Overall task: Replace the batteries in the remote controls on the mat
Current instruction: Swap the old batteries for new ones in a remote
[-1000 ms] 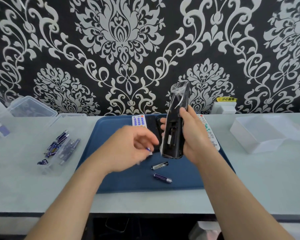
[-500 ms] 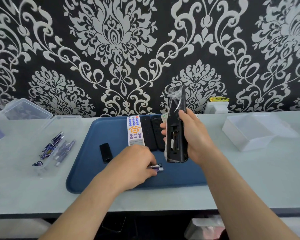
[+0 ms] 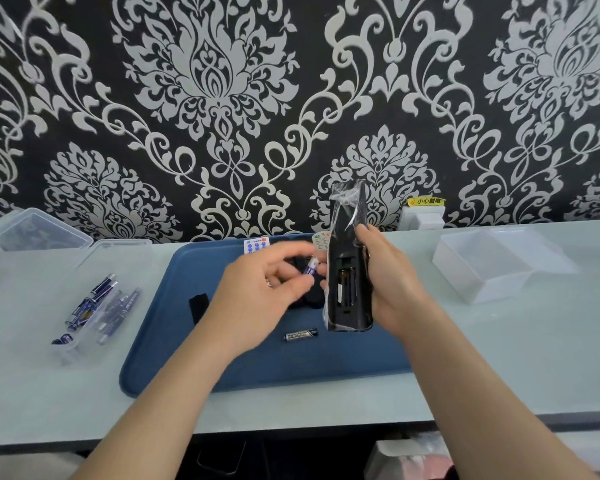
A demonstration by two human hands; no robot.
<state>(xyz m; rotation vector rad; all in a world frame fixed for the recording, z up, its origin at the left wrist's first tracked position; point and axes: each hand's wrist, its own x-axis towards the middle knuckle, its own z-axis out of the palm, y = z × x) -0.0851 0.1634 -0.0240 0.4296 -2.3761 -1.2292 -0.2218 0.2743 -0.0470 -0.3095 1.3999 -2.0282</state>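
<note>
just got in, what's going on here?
A person is mid battery swap. The right hand holds a plastic-wrapped black remote upright over the blue mat, back toward the camera, battery compartment open. The left hand pinches a purple battery right beside that compartment, not yet inserted. A dark battery lies loose on the mat, and a small black piece, probably the cover, lies further left. More batteries sit in a clear tray left of the mat.

A yellow sticker (image 3: 429,201) on the wall (image 3: 222,98) reads 小心触电; print on the black battery (image 3: 301,334) is too blurred.
</note>
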